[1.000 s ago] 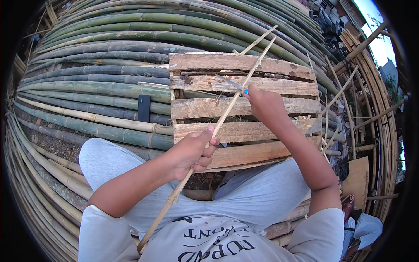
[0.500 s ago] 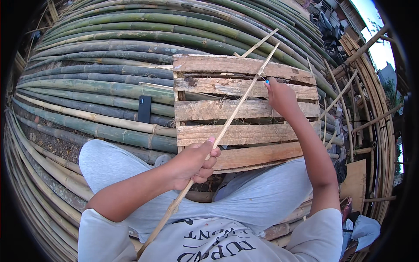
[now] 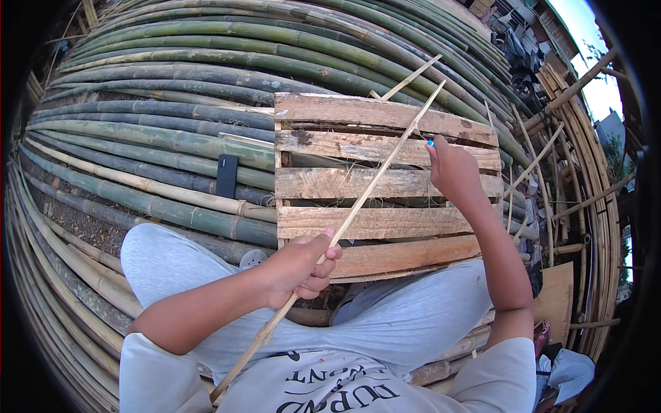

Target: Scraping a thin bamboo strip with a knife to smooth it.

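Observation:
My left hand (image 3: 301, 265) grips a long thin bamboo strip (image 3: 372, 186) that slants from my chest up across a wooden pallet (image 3: 385, 113). My right hand (image 3: 451, 168) is closed round a small tool with a blue tip, held against the strip near its upper part over the pallet. The strip's top end reaches past the pallet's far edge. A second thin strip (image 3: 412, 77) pokes out behind the pallet. My legs in light grey trousers (image 3: 172, 265) frame the pallet's near edge.
A big stack of long green bamboo poles (image 3: 206, 62) fills the ground to the left and beyond the pallet. A dark flat phone-like object (image 3: 226, 175) lies on the poles to the left. More thin strips and poles (image 3: 585, 179) lean at the right.
My right hand has slid up along the strip, away from me, toward the pallet's far boards. My left hand stays gripping the strip near my lap.

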The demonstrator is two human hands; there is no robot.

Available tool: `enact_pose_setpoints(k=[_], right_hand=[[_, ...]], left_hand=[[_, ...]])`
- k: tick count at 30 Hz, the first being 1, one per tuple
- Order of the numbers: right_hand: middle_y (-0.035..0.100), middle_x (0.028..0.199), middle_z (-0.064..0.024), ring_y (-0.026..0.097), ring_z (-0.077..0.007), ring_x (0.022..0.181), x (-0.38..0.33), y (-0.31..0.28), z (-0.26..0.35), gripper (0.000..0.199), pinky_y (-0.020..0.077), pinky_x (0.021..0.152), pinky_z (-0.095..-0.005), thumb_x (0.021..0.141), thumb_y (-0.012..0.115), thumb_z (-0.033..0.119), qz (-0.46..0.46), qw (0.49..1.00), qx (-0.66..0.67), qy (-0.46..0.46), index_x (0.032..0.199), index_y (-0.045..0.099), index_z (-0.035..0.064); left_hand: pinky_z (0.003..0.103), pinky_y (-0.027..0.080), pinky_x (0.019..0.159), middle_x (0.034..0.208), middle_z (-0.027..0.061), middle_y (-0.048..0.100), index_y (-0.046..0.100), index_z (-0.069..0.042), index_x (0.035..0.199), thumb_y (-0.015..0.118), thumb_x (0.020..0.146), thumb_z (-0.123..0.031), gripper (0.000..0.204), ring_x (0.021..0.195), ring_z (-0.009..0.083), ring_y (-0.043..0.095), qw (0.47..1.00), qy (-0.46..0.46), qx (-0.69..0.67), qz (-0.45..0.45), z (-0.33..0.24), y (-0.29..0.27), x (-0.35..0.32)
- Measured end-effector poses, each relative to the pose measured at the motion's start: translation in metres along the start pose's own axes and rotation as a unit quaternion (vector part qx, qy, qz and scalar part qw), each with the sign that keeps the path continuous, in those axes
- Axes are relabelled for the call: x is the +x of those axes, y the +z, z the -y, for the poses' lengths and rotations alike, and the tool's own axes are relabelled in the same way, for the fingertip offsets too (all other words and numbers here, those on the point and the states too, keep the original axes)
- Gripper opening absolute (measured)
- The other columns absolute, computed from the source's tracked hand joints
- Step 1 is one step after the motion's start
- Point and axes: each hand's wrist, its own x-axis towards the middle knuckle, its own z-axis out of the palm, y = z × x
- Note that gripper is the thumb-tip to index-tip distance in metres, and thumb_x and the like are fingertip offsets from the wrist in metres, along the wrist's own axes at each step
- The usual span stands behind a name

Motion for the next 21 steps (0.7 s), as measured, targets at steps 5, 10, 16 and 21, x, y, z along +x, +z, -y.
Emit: enact_pose_setpoints(k=[5,10,16,21], right_hand=[[0.057,0.056,-0.0161,0.061,-0.0363,0.053,-0.036,0.0,0.053,0.024,0.0456,0.047,-0.0472,0.099,0.052,0.025,0.107,0.985,0.083,-0.107,0.086,0.05,0.0055],[0.058,0.055,-0.0154,0.062,-0.0358,0.053,-0.006,0.012,-0.003,0.022,0.0471,0.048,-0.0469,0.099,0.052,0.023,-0.001,1.0,0.016,-0.01,0.085,0.05,0.0062],[0.057,0.052,-0.0122,0.059,-0.0335,0.047,-0.039,-0.005,0.069,0.025,0.0463,0.047,-0.0451,0.096,0.057,0.028,0.075,0.978,0.126,-0.15,0.084,0.049,0.0071],[0.059,0.057,-0.0147,0.063,-0.0341,0.053,-0.007,0.015,0.002,0.023,0.0471,0.047,-0.0455,0.099,0.053,0.025,0.019,1.0,0.018,-0.008,0.085,0.051,0.0056]], left_hand=[[0.023,0.013,0.038,0.058,-0.0082,0.023,0.039,-0.017,0.084,0.028,0.105,-0.052,0.042,0.043,0.0042,0.017,1.0,0.006,0.026,-0.013,0.004,0.005,0.003],[0.022,0.014,0.038,0.058,-0.0081,0.024,0.038,-0.017,0.083,0.029,0.104,-0.054,0.043,0.043,0.0041,0.017,0.999,0.008,0.036,-0.011,0.006,0.011,0.004],[0.023,0.016,0.039,0.059,-0.0078,0.024,0.039,-0.016,0.085,0.03,0.105,-0.05,0.041,0.045,0.0052,0.019,0.999,0.0,0.038,-0.018,0.001,0.006,0.001],[0.022,0.013,0.038,0.057,-0.0082,0.023,0.039,-0.017,0.083,0.03,0.104,-0.053,0.043,0.043,0.0038,0.017,0.999,0.001,0.032,-0.023,0.006,0.012,0.004]])
